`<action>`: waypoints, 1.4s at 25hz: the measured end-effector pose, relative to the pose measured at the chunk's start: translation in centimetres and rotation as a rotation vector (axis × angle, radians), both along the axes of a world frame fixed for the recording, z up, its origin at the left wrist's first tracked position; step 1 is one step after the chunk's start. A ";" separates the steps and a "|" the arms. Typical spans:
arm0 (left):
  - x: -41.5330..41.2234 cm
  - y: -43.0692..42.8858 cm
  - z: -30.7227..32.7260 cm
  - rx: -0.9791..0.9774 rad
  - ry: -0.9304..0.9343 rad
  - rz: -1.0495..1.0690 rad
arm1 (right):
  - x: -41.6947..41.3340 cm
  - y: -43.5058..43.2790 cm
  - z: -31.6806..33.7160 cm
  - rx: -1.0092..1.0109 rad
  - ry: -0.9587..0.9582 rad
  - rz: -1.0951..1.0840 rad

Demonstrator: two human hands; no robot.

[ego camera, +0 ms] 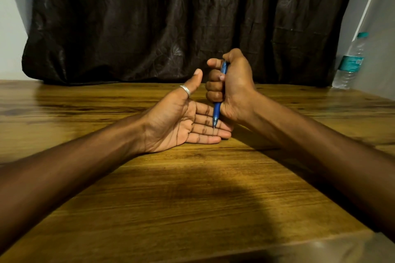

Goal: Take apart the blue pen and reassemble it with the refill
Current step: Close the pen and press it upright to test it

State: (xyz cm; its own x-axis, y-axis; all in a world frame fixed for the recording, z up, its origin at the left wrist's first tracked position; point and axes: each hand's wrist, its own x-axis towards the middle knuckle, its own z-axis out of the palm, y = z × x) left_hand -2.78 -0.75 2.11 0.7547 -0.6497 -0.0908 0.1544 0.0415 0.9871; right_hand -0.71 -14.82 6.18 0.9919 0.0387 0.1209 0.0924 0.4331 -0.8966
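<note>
My right hand (pixel 233 85) is closed in a fist around the blue pen (pixel 216 112), which stands upright with its tip pointing down. The thumb rests over the pen's top end. The metal tip shows below the fist and touches the fingers of my left hand (pixel 181 119). That hand lies palm up on the wooden table (pixel 171 188) with fingers flat and thumb raised, a silver ring on the thumb. It holds nothing. Most of the pen's barrel is hidden inside the fist.
A dark curtain (pixel 171 23) hangs behind the table's far edge. A clear plastic water bottle (pixel 350 64) with a teal label stands at the far right by the wall. The table's near edge runs along the bottom right.
</note>
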 end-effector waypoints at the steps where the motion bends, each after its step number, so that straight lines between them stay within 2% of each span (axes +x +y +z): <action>1: 0.0 0.0 0.0 0.005 -0.003 0.001 | 0.0 0.0 0.0 0.000 -0.002 0.003; 5: -0.5 -0.3 -0.1 0.018 -0.064 0.036 | 0.1 0.0 0.0 0.003 0.005 0.006; 16: -1.2 -1.3 -1.2 0.160 -0.422 0.129 | 0.2 -1.0 1.0 0.031 -0.006 -0.013; 35: -2.0 -1.5 -1.0 0.140 -0.440 0.182 | 0.1 -0.9 0.8 0.010 0.009 0.007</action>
State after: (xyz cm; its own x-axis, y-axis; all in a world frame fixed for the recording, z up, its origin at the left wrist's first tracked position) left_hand -4.74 -2.25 1.11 0.8411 -0.5083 0.1847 -0.2754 -0.1085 0.9552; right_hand -0.60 -15.68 6.96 0.9927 0.0444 0.1120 0.0810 0.4429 -0.8929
